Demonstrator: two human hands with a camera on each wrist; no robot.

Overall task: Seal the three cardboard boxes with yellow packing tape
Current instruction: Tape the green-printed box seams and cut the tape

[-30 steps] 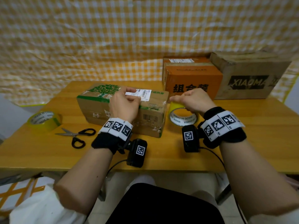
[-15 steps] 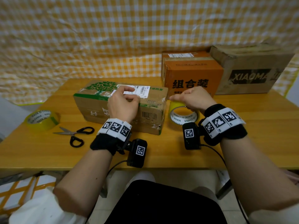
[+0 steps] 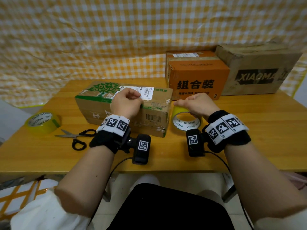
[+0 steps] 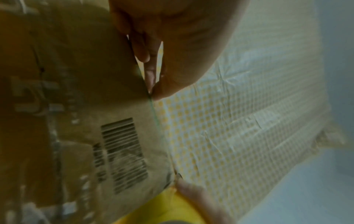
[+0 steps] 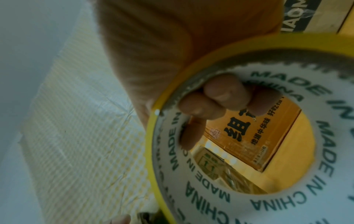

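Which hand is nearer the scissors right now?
Left. The left hand rests on the green-printed box just above the scissors; the right hand holds a tape roll beyond that box.

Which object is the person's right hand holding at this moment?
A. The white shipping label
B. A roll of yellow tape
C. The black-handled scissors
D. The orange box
B: the right hand grips the roll of yellow tape, its fingers curled through the core.

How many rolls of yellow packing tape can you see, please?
2: one roll lies flat at the table's left end; the other roll is gripped by the right hand beside the tree-printed box.
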